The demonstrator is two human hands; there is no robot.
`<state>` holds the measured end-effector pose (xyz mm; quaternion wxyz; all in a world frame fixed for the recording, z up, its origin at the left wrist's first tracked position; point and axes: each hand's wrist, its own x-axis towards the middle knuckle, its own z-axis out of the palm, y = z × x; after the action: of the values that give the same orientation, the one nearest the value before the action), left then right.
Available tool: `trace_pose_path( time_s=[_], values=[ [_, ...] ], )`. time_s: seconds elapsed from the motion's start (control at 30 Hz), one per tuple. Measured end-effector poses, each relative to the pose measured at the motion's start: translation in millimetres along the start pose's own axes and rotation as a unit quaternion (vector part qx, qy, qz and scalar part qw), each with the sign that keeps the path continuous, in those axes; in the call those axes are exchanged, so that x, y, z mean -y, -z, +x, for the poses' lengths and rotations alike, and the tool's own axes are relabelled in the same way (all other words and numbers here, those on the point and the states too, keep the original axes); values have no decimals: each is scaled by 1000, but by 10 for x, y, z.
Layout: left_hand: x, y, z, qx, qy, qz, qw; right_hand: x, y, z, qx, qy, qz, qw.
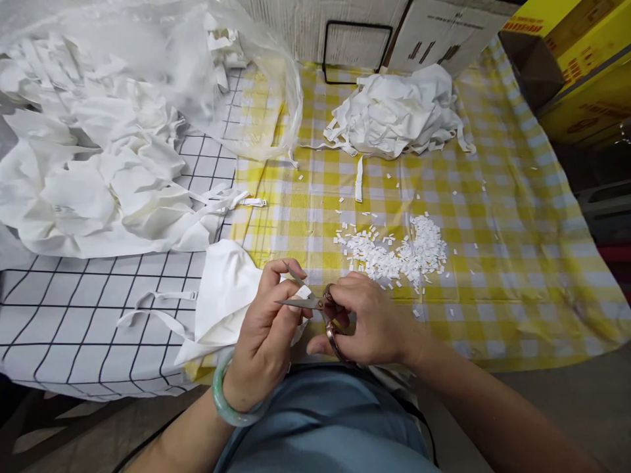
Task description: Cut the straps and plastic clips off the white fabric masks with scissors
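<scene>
My left hand [266, 332], with a green bangle on its wrist, pinches the edge of a white fabric mask [224, 299] that lies at the table's near edge, its straps trailing to the left. My right hand [372, 322] grips a pair of scissors [315, 303] by the handles. The blades are apart and point left at the strip of fabric held between my left fingers. Just beyond my hands lies a heap of small white cut scraps [399, 253] on the yellow checked cloth [493, 217].
A big pile of white masks [98, 171] spills from a clear plastic bag [256, 72] at the left, on a black-grid white cloth [64, 315]. A smaller pile of white masks [399, 115] sits at the back centre. Cardboard boxes [444, 33] stand behind; yellow boxes [582, 72] at the right.
</scene>
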<state>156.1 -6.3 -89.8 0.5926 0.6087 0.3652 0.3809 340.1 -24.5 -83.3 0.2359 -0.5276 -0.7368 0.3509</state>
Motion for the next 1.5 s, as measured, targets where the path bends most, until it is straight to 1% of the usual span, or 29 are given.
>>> trace_pose_path(
  time_s=[0.3, 0.4, 0.47, 0.53, 0.6, 0.67, 0.73, 0.77, 0.8, 0.83, 0.87, 0.9, 0.93, 0.97, 1.0, 1.03, 1.07, 1.1, 1.13, 1.2, 1.27, 1.33, 1.37, 1.43, 1.47, 1.5],
  values=[
    [-2, -50, 38, -11, -6, 21, 1000, -60, -17, -43, -9, 9, -7, 1000],
    [-7, -102, 89, 2, -5, 37, 999, -104, 0, -115, -15, -9, -6, 1000],
    [-7, -159, 147, 25, 0, 48, 999, -139, 25, -196, -23, -39, -9, 999],
    [6, -232, 226, 59, -1, 60, 996, -179, 60, -298, -32, -85, -17, 996],
    [34, -315, 314, 95, -7, 67, 993, -224, 104, -410, -29, -147, -19, 989],
    [57, -381, 386, 118, -6, 66, 991, -271, 154, -519, -14, -219, 3, 976],
    [44, -393, 406, 127, 5, 61, 990, -307, 207, -611, -24, -284, 30, 958],
    [19, -367, 386, 132, 10, 61, 989, -316, 231, -642, -42, -301, 41, 952],
    [-18, -318, 342, 141, 11, 64, 988, -317, 251, -655, -65, -301, 50, 950],
    [-60, -246, 274, 157, 11, 70, 985, -310, 262, -645, -88, -283, 56, 954],
    [-103, -155, 185, 174, 8, 83, 981, -293, 259, -609, -104, -248, 61, 961],
    [-138, -49, 79, 177, 2, 106, 979, -267, 236, -543, -110, -202, 66, 971],
    [-160, 70, -36, 160, -5, 140, 977, -231, 188, -450, -105, -151, 69, 981],
    [-167, 198, -155, 118, -12, 187, 975, -184, 111, -335, -92, -102, 68, 988],
    [-159, 332, -268, 60, -18, 242, 968, -128, 8, -205, -71, -53, 64, 994],
    [-138, 467, -371, -1, -17, 296, 955, -63, -114, -69, -47, -8, 57, 997],
    [-110, 597, -458, -50, -9, 342, 938, 7, -243, 64, -23, 30, 46, 998],
    [-82, 716, -525, -77, 7, 373, 925, 80, -365, 187, -1, 58, 34, 998],
    [-58, 817, -566, -82, 24, 389, 917, 153, -465, 296, 13, 74, 27, 997],
    [-46, 947, -563, -64, 39, 393, 917, 298, -549, 463, 17, 69, 51, 996],
    [-101, 974, -418, -26, 23, 378, 925, 432, -442, 573, -19, 46, 128, 991],
    [-241, 910, -106, 14, -6, 351, 936, 532, -154, 666, -83, 37, 216, 972],
    [-347, 850, 114, 22, -19, 334, 942, 559, 51, 719, -119, 38, 248, 961],
    [-628, 678, 660, 1, -47, 289, 956, 551, 568, 853, -210, 49, 262, 941],
    [-789, 569, 965, -26, -66, 256, 964, 514, 870, 930, -265, 57, 243, 931],
    [-949, 450, 1274, -51, -79, 218, 971, 454, 1188, 1008, -330, 63, 202, 920]
  ],
)
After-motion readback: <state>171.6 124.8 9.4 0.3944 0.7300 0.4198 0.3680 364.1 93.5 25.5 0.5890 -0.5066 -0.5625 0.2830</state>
